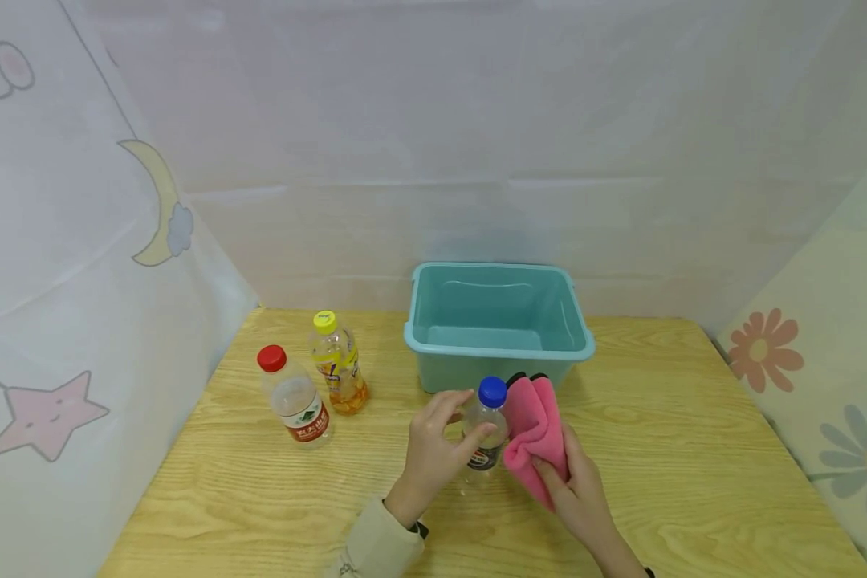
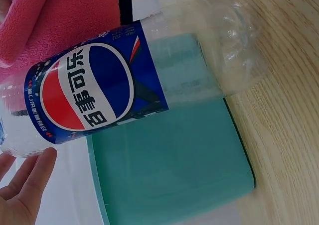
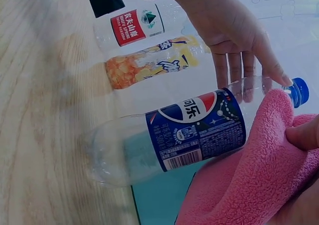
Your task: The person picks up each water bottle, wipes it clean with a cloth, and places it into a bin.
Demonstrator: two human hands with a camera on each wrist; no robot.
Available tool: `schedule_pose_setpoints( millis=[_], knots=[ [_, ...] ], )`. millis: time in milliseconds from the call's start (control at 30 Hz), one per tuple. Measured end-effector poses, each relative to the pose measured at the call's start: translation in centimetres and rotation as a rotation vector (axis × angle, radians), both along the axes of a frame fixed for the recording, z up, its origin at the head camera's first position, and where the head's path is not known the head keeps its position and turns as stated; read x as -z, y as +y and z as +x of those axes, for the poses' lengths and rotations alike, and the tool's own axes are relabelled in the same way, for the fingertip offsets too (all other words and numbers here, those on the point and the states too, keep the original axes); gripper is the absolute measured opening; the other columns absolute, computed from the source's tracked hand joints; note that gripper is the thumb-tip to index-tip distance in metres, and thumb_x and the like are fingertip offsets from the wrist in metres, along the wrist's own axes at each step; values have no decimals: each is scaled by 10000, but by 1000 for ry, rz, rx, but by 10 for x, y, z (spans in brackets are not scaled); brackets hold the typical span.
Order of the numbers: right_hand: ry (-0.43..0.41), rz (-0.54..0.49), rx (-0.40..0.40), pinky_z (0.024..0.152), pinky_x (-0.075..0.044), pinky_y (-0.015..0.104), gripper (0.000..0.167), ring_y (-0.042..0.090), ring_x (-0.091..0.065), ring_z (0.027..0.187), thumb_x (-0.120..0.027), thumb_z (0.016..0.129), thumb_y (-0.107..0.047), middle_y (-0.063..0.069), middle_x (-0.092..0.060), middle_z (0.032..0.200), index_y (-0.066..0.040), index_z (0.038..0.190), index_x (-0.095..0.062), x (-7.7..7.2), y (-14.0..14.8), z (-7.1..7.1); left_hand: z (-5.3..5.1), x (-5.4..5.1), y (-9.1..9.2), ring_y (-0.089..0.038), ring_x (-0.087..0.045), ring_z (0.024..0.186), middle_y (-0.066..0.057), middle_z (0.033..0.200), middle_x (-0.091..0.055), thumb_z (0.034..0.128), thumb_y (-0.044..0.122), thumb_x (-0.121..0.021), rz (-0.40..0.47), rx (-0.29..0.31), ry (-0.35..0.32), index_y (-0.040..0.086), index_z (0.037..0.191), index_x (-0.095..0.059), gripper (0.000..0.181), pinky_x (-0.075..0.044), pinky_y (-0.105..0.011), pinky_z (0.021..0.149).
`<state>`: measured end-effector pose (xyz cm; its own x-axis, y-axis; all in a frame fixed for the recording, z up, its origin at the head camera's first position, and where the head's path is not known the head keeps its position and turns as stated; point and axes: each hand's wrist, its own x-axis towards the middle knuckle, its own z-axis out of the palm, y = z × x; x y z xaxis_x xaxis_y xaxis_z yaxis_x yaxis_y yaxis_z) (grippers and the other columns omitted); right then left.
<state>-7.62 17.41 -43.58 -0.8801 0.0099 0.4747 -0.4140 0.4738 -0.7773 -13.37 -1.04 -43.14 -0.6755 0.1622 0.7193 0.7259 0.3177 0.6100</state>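
A clear Pepsi bottle [image 2: 94,85] with a blue cap [image 1: 492,392] stands upright on the table. Around its upper part is my left hand [image 1: 441,441], thumb on the near side and fingers on the far side. These fingers [image 2: 35,180] look fairly straight, with their tips at the bottle's edge; whether they press on it is hard to tell. A folded pink cloth [image 1: 537,437] with dark trim is pinched in my right hand [image 1: 581,490], thumb on top. The cloth is held against or very near the bottle's right side.
Behind the bottle, a teal plastic bin [image 1: 498,353] stands against the white backdrop. To the left are a red-capped water bottle [image 1: 299,405] and a yellow-capped bottle [image 1: 338,361] with some orange liquid. The wooden table [image 1: 686,449] extends to the right.
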Motion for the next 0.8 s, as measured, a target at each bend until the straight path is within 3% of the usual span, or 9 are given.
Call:
schedule_pose_setpoints(
  millis=[533,700,800],
  knots=[
    [80,43,-59,746,-467,131,702,41,-538,906,-569,728,238,153,-601,1111,6,1363,-379,-9,-8,-1,2,0,4,-174,-602,840,-85,921,-575,824,447,-607,-7,-15,-32,-16,989,-597,492,-533,-207,679],
    [71,49,-54,728,-499,183,713,61,-545,891,-566,730,240,136,-601,1127,-14,1369,-381,-9,-10,-3,1,2,2,-222,-606,839,-114,940,-569,882,272,-611,42,43,-20,3,1020,-595,303,-550,-271,664],
    [54,60,-38,718,-519,242,708,68,-549,894,-559,725,239,136,-602,1125,-13,1365,-388,-10,-11,-3,0,3,1,-272,-603,843,-156,953,-564,846,98,-638,75,85,-44,-4,1040,-593,224,-555,-327,660]
  ],
)
